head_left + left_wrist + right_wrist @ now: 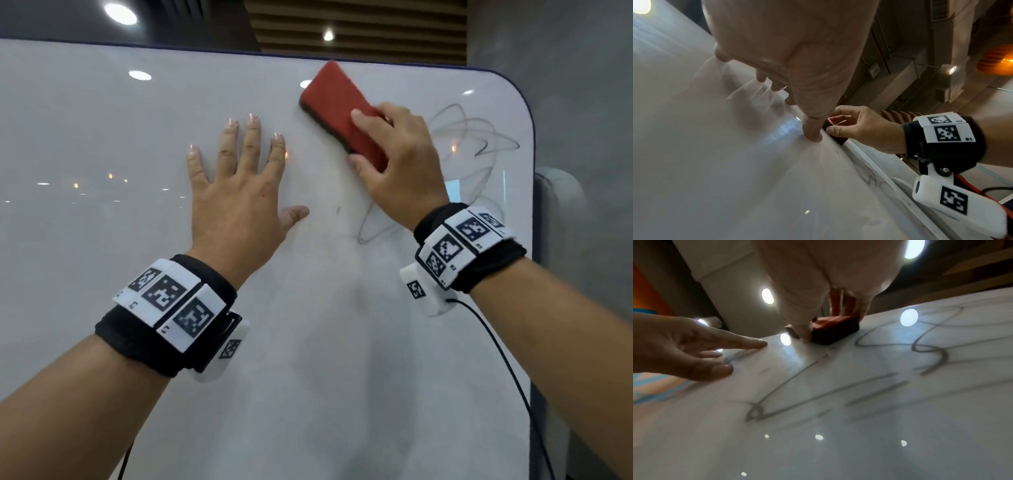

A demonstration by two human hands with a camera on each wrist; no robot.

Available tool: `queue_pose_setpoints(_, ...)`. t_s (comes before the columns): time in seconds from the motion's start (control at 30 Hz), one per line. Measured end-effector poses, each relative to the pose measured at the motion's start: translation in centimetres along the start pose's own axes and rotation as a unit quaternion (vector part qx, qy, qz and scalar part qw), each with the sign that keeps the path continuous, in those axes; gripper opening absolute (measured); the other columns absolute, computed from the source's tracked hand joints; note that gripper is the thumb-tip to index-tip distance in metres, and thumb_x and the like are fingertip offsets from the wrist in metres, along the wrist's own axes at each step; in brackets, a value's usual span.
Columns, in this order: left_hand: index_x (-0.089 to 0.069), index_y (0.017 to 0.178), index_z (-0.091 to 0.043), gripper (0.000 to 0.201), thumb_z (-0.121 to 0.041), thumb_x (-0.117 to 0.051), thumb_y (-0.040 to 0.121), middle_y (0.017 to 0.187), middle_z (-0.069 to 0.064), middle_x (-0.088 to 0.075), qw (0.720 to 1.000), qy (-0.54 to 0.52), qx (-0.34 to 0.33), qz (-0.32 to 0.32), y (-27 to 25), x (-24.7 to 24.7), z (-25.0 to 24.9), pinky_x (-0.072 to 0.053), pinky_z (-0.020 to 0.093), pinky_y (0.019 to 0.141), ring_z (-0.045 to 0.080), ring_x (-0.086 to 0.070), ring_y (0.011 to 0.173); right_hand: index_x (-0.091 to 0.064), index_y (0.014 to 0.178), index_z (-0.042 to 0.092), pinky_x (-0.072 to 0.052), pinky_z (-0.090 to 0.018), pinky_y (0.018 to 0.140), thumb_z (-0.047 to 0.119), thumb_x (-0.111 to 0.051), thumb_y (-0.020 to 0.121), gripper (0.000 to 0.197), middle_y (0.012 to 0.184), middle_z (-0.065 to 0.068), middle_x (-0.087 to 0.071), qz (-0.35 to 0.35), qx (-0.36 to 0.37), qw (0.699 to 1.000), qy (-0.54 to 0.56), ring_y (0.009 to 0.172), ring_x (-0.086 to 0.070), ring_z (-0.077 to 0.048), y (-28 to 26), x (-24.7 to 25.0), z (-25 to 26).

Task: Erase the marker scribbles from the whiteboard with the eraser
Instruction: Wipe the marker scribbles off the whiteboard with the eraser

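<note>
A red eraser [337, 106] with a dark felt underside lies against the whiteboard [102, 144] near its top edge. My right hand [390, 150] grips its lower end, thumb on one side and fingers on the other. The same eraser [833, 331] shows pressed to the board in the right wrist view. Grey marker scribbles [476, 137] loop to the right of that hand and below it [818, 394]. My left hand [239, 185] rests flat on the board to the left of the eraser, fingers spread straight [812, 131].
The board's rounded top right corner [513, 89] and right edge lie close to the scribbles. A white object [558, 212] stands behind that edge. A black cable [507, 370] hangs from my right wrist band. Ceiling lights reflect on the glossy surface.
</note>
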State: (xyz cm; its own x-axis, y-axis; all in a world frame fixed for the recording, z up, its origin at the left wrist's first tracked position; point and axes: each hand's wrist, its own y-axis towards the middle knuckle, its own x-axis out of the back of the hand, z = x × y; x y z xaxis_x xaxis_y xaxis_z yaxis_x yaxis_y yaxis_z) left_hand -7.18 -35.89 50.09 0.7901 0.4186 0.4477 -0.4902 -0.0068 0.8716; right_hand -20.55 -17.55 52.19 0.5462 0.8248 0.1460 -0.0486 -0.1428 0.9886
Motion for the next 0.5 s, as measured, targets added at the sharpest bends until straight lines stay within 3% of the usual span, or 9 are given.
queue_pose_setpoints(0.07, -0.004, 0.157, -0.023, 0.088, -0.068, -0.042, 0.091, 0.166, 0.008, 0.006, 1.0, -0.003, -0.002, -0.003, -0.1, 0.0, 0.0, -0.006, 0.064, 0.118, 0.029, 0.007, 0.153, -0.058, 0.137, 0.016, -0.04, -0.029, 0.101, 0.029, -0.07, 0.088, 0.051, 0.133, -0.012, -0.056, 0.011, 0.014, 1.0, -0.005, 0.116, -0.052, -0.029, 0.4, 0.4, -0.7)
queue_pose_setpoints(0.2, -0.002, 0.157, -0.023, 0.086, -0.068, -0.037, 0.092, 0.166, 0.006, 0.008, 1.0, 0.003, -0.005, 0.002, -0.3, -0.1, 0.0, -0.006, 0.063, 0.119, 0.028, 0.008, 0.153, -0.059, 0.136, 0.019, -0.038, -0.023, 0.099, 0.028, -0.073, 0.086, 0.052, 0.13, -0.008, -0.058, -0.07, -0.136, 0.987, 0.055, 0.118, -0.052, -0.025, 1.6, 1.0, -1.7)
queue_pose_setpoints(0.27, -0.002, 0.158, -0.023, 0.085, -0.067, -0.035, 0.093, 0.166, 0.006, 0.008, 1.0, 0.003, -0.005, 0.0, -0.5, -0.3, -0.1, -0.005, 0.063, 0.119, 0.028, 0.008, 0.153, -0.061, 0.134, 0.018, -0.036, -0.023, 0.097, 0.027, -0.074, 0.084, 0.052, 0.128, -0.01, -0.058, -0.057, -0.102, 0.992, 0.05, 0.115, -0.054, -0.028, -0.3, 0.1, 0.2)
queue_pose_setpoints(0.4, -0.002, 0.158, -0.021, 0.084, -0.066, -0.033, 0.095, 0.166, 0.007, 0.005, 1.0, 0.001, -0.012, -0.009, -1.4, -0.8, -0.3, -0.007, 0.063, 0.119, 0.027, 0.006, 0.153, -0.063, 0.131, 0.018, -0.047, -0.034, 0.089, 0.03, -0.075, 0.084, 0.05, 0.126, -0.011, -0.058, 0.008, 0.007, 1.0, 0.019, 0.108, -0.054, -0.03, -4.4, -0.7, 1.8)
queue_pose_setpoints(0.5, -0.004, 0.158, -0.019, 0.083, -0.065, -0.033, 0.095, 0.166, 0.007, 0.004, 1.0, -0.003, -0.015, -0.007, -2.0, -1.0, -0.3, -0.007, 0.063, 0.119, 0.027, 0.005, 0.153, -0.064, 0.13, 0.018, -0.042, -0.029, 0.095, 0.032, -0.076, 0.083, 0.051, 0.124, -0.012, -0.059, -0.04, -0.053, 0.997, 0.036, 0.11, -0.055, -0.03, -3.7, -0.5, 0.4)
